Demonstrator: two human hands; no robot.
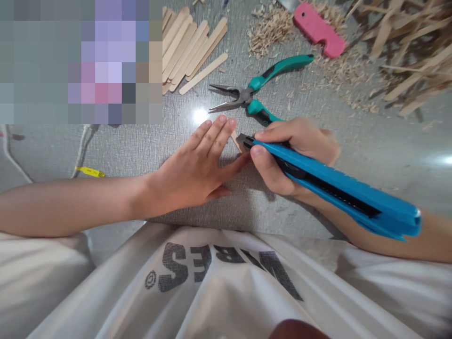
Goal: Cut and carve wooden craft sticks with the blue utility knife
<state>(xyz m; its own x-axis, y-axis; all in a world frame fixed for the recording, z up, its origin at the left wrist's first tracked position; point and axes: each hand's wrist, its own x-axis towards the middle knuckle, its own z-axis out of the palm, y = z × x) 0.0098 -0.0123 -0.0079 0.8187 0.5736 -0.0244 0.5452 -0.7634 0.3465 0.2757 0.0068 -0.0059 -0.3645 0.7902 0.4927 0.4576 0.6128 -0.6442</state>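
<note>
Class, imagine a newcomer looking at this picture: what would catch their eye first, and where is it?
Probably the large blue utility knife in the right hand, its tip by a wooden stick partly under the spread left hand. Next, the teal-handled pliers, lying open just beyond the hands, and the bright pink handle among wood shavings at the top, right of centre.

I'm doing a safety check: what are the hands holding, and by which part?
The right hand grips the blue utility knife by its front end, near the blade. The left hand seems to pin a wooden craft stick; where exactly is hidden.
</note>
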